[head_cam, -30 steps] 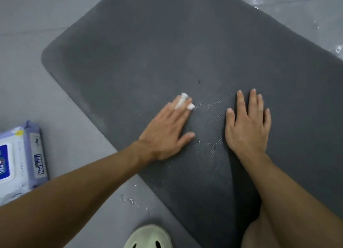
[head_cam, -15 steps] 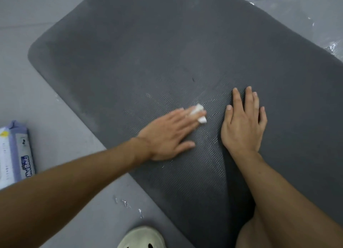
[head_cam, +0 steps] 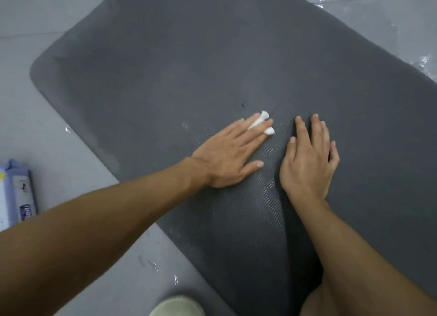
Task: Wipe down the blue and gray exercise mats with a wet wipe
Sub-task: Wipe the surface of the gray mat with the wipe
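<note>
The gray exercise mat [head_cam: 194,62] lies diagonally across the floor and fills most of the head view. My left hand [head_cam: 229,154] lies flat on its middle, fingers straight, pressing a small white wet wipe [head_cam: 261,122] that shows only between and past the fingertips. My right hand [head_cam: 309,159] rests flat on the mat just to the right, fingers straight, holding nothing. The mat surface around both hands is ribbed and glistens with moisture. No blue mat is in view.
A pack of wet wipes [head_cam: 17,192] lies on the gray floor at the left edge. A pale shoe [head_cam: 177,306] shows at the bottom edge, my knee beside it. Wet patches glint on the floor [head_cam: 59,19] at the upper right and near the mat's lower edge.
My left hand has slid the wipe back and forth over the mat's middle, fingers now pointing more up and away. The right hand stayed planted. The view shifted slightly.
</note>
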